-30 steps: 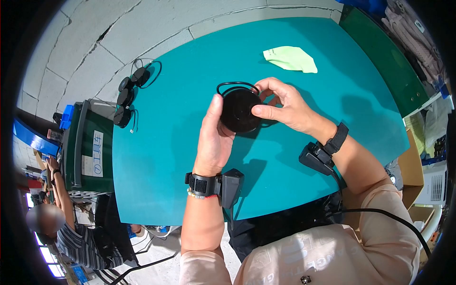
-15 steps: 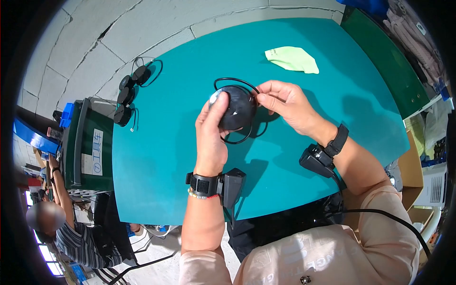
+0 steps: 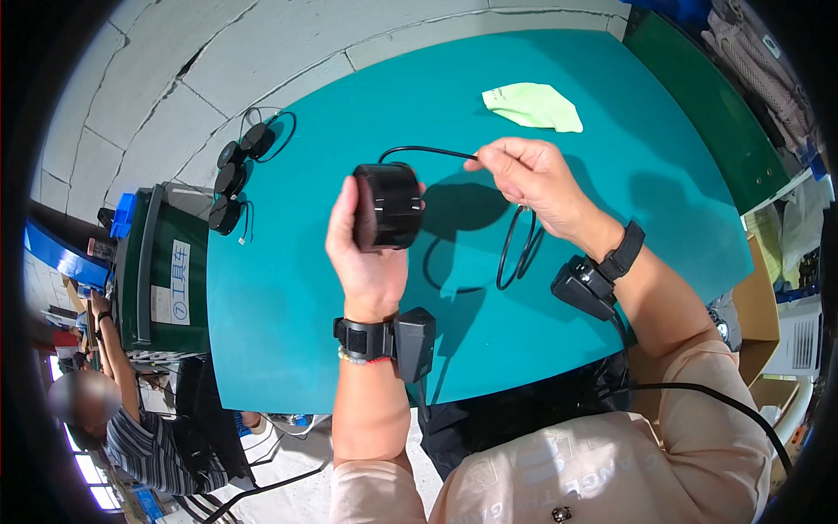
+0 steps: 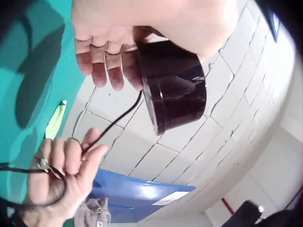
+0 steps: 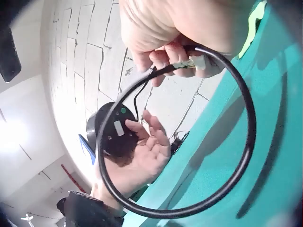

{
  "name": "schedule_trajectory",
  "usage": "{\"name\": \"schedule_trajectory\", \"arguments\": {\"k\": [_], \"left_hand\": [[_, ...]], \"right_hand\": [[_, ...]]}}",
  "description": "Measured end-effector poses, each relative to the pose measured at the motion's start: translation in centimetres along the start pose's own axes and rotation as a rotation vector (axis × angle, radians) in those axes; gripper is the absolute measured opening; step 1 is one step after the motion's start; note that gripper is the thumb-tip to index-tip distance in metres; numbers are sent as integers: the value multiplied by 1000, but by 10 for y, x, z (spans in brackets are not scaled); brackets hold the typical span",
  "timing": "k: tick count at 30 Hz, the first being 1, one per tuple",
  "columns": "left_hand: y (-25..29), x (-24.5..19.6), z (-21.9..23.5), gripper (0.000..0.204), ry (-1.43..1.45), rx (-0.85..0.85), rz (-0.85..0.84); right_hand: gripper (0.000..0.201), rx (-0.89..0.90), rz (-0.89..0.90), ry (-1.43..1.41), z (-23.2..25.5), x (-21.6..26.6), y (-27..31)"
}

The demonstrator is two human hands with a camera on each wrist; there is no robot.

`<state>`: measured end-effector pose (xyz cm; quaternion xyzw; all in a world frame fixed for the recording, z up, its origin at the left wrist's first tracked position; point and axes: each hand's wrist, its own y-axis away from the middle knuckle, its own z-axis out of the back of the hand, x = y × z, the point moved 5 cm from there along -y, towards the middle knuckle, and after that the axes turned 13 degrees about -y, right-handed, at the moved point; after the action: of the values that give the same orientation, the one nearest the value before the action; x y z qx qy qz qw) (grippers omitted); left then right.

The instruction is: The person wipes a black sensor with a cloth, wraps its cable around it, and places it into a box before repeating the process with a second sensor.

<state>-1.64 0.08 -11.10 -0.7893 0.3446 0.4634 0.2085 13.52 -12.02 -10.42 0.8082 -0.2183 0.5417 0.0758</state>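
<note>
My left hand (image 3: 371,271) grips a round black device (image 3: 388,207) above the teal table, thumb on one side; the left wrist view shows the glossy side of the device (image 4: 177,87). A label and a green dot mark the flat face of the device (image 5: 118,127) in the right wrist view. Its black cable (image 3: 428,149) runs across to my right hand (image 3: 537,183), which pinches it between thumb and fingers. The rest of the cable hangs in a loop (image 5: 251,137) below the right hand, with a white connector (image 5: 200,62) by the fingers.
Several black round devices with cables (image 3: 230,179) lie at the table's left edge. A light green cloth (image 3: 534,108) lies toward the back right of the teal table (image 3: 305,349). At the left stand a green tool cart (image 3: 170,279) and another person (image 3: 148,445) in a striped shirt.
The left hand has moved left and turned the device from face-up onto its side. The right hand has drawn the cable away rightward, and the cable's loop now hangs below it.
</note>
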Motion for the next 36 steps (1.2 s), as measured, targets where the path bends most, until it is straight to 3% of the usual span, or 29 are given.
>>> {"name": "schedule_trajectory", "arguments": {"k": [2, 9, 15, 19, 21, 25, 28, 30, 33, 35, 36], "left_hand": [[-1, -1, -1, 53, 146, 42, 16], [-3, -18, 11, 48, 513, 97, -4], [-4, -27, 27, 43, 603, 35, -62], [0, -22, 22, 40, 640, -33, -17], [-2, -21, 23, 40, 662, -40, -28], [-3, -21, 25, 39, 625, -17, -50], [-4, -20, 25, 39, 655, 0, -34], [-5, -18, 26, 40, 673, -21, -7], [-3, -16, 19, 31, 649, 5, 29], [-1, -17, 16, 31, 661, 15, 28], [-1, -18, 15, 32, 672, 23, 27]], "right_hand": [[24, 5, 34, 80, 1, -7, -4], [21, -25, 53, 423, 14, -16, -9], [20, 52, -93, 286, 21, -26, -11], [15, 55, 15, 272, 19, -28, -9], [14, 122, 172, 672, 13, -16, -5], [15, 144, 232, 879, 6, -19, -2], [15, 56, 167, 930, 9, -14, -4], [20, -199, 87, 517, 24, -11, -8], [29, -309, 157, 628, 27, 3, -5], [35, -328, 100, 716, 27, 7, -5], [38, -280, 7, 579, 30, 0, -7]]}}
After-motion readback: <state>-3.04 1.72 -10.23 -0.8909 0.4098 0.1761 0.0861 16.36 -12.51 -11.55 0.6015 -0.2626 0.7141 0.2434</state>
